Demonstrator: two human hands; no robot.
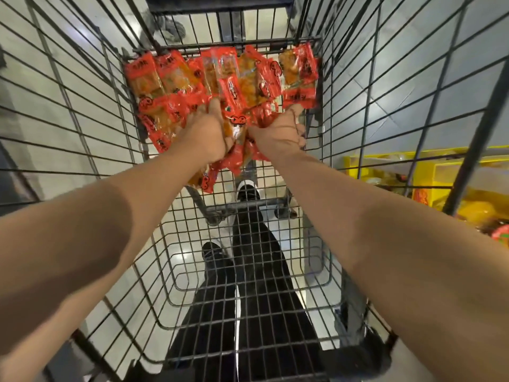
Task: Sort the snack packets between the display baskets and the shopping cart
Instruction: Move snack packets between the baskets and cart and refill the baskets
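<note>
Several red-and-orange snack packets [220, 78] lie heaped at the far end of the black wire shopping cart [82, 111]. Both my arms reach deep into the cart. My left hand [205, 136] is curled around a bunch of packets, some of which hang below it. My right hand [281, 132] sits just beside it, its fingers curled into the pile and gripping packets at the heap's right side. My fingertips are hidden among the wrappers.
A yellow display basket [429, 172] with more snacks stands outside the cart on the right. Through the cart floor I see black trousers and shoes [248, 190] on pale floor tiles. The cart's wire walls close in on both sides.
</note>
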